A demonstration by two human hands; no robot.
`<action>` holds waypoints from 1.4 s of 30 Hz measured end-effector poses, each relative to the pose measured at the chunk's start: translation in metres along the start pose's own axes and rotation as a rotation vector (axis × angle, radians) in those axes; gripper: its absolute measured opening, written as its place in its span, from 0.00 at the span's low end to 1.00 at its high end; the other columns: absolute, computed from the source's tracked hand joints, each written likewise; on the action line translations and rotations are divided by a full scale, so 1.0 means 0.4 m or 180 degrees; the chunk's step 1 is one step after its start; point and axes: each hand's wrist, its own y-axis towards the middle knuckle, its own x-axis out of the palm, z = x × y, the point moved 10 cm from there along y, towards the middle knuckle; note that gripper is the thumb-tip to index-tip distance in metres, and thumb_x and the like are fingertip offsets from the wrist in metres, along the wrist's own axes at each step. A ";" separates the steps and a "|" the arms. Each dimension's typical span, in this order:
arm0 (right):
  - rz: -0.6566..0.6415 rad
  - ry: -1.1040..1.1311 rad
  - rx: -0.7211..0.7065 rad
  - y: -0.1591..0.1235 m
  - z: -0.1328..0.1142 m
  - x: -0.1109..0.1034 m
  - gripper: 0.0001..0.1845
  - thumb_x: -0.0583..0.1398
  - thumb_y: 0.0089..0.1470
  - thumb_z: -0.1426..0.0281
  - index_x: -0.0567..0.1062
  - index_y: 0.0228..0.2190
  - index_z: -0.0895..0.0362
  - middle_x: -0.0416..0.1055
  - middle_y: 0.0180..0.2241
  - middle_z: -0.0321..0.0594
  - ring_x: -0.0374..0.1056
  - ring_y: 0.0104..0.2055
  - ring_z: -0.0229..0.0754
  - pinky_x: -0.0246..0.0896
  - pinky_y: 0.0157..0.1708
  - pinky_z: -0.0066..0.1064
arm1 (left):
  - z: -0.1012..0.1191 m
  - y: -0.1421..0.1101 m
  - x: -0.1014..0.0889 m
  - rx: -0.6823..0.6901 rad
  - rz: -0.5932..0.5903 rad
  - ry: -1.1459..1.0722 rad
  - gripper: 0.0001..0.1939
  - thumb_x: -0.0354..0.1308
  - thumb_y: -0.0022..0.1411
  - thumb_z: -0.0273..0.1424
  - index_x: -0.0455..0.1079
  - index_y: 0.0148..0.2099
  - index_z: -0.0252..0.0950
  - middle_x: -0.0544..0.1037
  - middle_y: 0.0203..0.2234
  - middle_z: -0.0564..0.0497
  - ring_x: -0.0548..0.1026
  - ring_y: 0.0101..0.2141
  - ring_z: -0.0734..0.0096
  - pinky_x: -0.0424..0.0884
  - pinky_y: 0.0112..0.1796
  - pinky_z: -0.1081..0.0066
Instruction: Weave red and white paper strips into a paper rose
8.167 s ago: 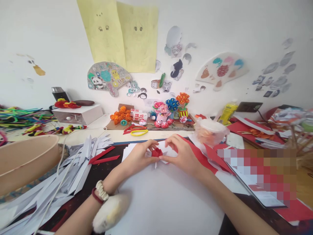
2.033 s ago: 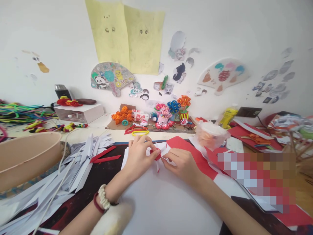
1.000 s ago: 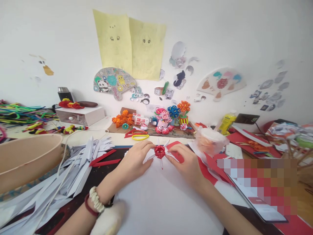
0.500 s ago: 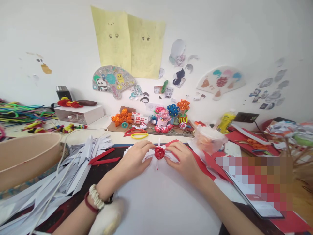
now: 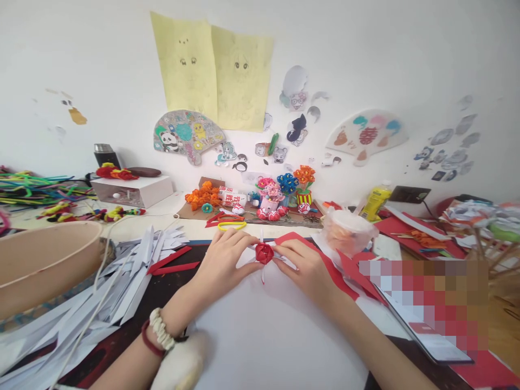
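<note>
Between my hands is a small red woven paper ball (image 5: pixel 264 253), with white strip ends poking out above, below and to the sides. My left hand (image 5: pixel 229 257) pinches it from the left, thumb at the lower edge and fingers at the upper. From the right, my right hand (image 5: pixel 298 262) closes thumb and fingers on its strips. Under both hands lies a big white paper sheet (image 5: pixel 276 336). Cut white paper strips (image 5: pixel 134 271) are heaped to the left, with two red strips (image 5: pixel 173 262) beside them.
A beige basin (image 5: pixel 49 254) stands at the left. Behind my hands are yellow-handled scissors (image 5: pixel 231 225) and flower pots (image 5: pixel 270 201). To the right are a plastic tub (image 5: pixel 349 230), a phone (image 5: pixel 426 325) and red paper (image 5: pixel 483 371). A white cable (image 5: pixel 95 287) crosses the strips.
The red ball has turned a little, showing a more closed woven face. My left thumb has moved right to its lower edge, and my right fingers have shifted slightly.
</note>
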 end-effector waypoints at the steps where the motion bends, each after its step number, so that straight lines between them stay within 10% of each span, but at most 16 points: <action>1: 0.0026 -0.0059 -0.0062 0.000 -0.005 -0.002 0.10 0.55 0.64 0.70 0.75 0.43 0.57 0.75 0.35 0.45 0.73 0.35 0.44 0.70 0.33 0.34 | 0.002 0.000 -0.002 -0.0002 0.0025 0.0017 0.15 0.62 0.61 0.39 0.68 0.48 0.41 0.78 0.44 0.50 0.72 0.45 0.58 0.63 0.44 0.59; 17: 0.0222 -0.1240 -0.0749 0.001 -0.080 -0.006 0.17 0.55 0.60 0.84 0.69 0.52 0.68 0.74 0.35 0.51 0.71 0.36 0.46 0.67 0.35 0.36 | 0.050 -0.013 -0.048 0.0490 0.0736 -0.0057 0.10 0.60 0.64 0.35 0.71 0.46 0.37 0.80 0.40 0.49 0.72 0.39 0.62 0.63 0.41 0.62; 42: 0.0193 -0.0392 -0.0600 0.002 -0.077 -0.006 0.09 0.57 0.62 0.78 0.73 0.44 0.67 0.74 0.31 0.46 0.71 0.31 0.42 0.66 0.29 0.32 | 0.059 -0.020 -0.051 0.0473 0.0854 0.0396 0.12 0.64 0.60 0.39 0.74 0.41 0.36 0.82 0.33 0.52 0.74 0.33 0.64 0.58 0.42 0.61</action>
